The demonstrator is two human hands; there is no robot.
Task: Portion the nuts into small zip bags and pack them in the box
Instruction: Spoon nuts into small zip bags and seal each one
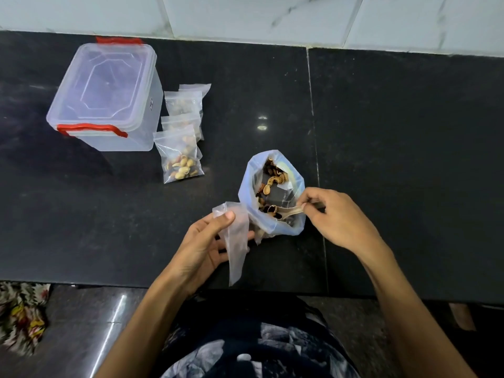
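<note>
A large bluish plastic bag (pixel 296 181) of mixed nuts (pixel 274 178) stands open on the black counter (pixel 409 159). My right hand (pixel 338 219) pinches the handle of a spoon (pixel 290 211) whose bowl lies inside that bag among the nuts. My left hand (pixel 207 241) grips an empty small zip bag (pixel 237 241) just left of the big bag. Several filled small zip bags (pixel 181 151) lie beside a clear plastic box (pixel 106 96) with red clips, its lid on, at the far left.
A white tiled wall (pixel 272 15) runs along the back of the counter. The counter's front edge (pixel 109 283) is near my body, with the floor and a patterned cloth (pixel 21 315) below at the left.
</note>
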